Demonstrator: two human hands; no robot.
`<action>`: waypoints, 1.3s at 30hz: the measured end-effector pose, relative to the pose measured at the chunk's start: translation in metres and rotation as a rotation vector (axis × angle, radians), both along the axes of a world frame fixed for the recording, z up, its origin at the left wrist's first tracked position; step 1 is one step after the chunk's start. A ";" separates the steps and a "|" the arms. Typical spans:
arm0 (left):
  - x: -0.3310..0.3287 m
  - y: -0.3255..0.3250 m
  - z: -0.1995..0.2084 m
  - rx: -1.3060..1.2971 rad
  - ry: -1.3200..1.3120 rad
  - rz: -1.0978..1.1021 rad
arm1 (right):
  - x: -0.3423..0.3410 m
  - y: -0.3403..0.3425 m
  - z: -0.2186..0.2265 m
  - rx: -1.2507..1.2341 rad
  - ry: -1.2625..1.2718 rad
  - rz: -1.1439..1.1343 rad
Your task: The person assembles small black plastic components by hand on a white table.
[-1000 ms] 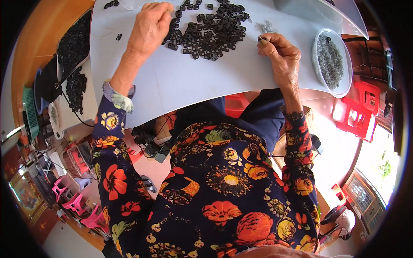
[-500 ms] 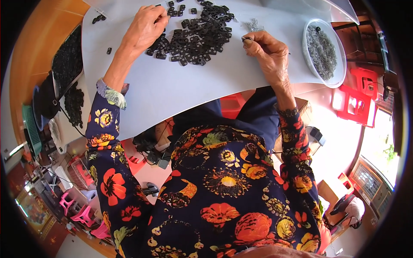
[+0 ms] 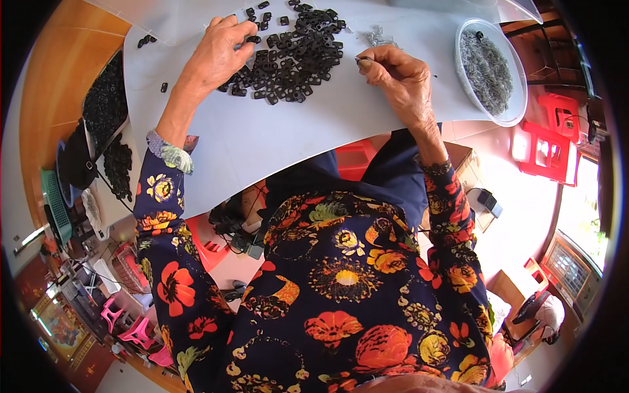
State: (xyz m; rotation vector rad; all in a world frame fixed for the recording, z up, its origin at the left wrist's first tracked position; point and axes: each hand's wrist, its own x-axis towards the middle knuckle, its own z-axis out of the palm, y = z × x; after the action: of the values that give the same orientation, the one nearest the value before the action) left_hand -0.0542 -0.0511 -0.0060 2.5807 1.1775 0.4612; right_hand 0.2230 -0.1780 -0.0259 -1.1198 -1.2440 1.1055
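Observation:
My left hand (image 3: 219, 56) is at the left edge of a loose pile of small black plastic pieces with holes (image 3: 288, 59). Its thumb and fingertips close around one black plastic piece (image 3: 253, 39). To the right of the pile, my right hand (image 3: 403, 82) is raised over the pale table (image 3: 288, 128). Thumb and forefinger there pinch a small dark piece (image 3: 361, 59), mostly covered by the fingers. Just beyond that hand lies a little heap of thin metal parts (image 3: 379, 37).
A round clear tub (image 3: 461, 72) of small metal parts stands at the table's right, one black piece on top. A clear plastic bin (image 3: 147, 16) is at the far left. More black pieces (image 3: 105, 98) fill a container further left. Red stools (image 3: 550, 154) stand at right.
My left hand has opened out from a tighter curl, and a black piece now shows at its fingertips. The right hand keeps its pinch. The whole view has shifted slightly.

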 end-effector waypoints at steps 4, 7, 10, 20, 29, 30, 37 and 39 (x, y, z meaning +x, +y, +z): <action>0.003 0.003 -0.002 0.004 0.036 -0.024 | -0.001 -0.001 0.002 -0.016 -0.009 -0.005; 0.004 0.000 -0.004 0.120 0.023 -0.050 | -0.002 0.000 0.004 -0.019 -0.006 0.000; 0.014 -0.006 0.000 0.244 -0.141 -0.104 | -0.001 -0.001 0.002 0.020 -0.009 -0.005; 0.079 -0.051 0.009 -0.979 -0.925 0.066 | 0.000 0.002 0.006 0.034 0.005 -0.065; 0.105 -0.057 0.011 -1.002 -0.916 -0.015 | 0.002 0.004 0.000 0.072 0.017 -0.093; 0.106 -0.057 0.012 -0.979 -0.923 -0.019 | 0.002 0.004 0.000 0.061 0.066 -0.091; 0.111 -0.059 0.007 -1.023 -0.973 -0.002 | 0.001 0.005 0.001 0.006 0.173 -0.112; 0.113 -0.060 0.009 -1.012 -0.957 -0.004 | 0.000 0.006 0.000 0.008 0.166 -0.114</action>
State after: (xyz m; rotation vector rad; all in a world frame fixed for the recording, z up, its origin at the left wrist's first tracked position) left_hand 0.0587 -0.1114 0.0030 1.2298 0.7258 0.7244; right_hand 0.2235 -0.1723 -0.0258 -1.0572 -1.0414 1.0834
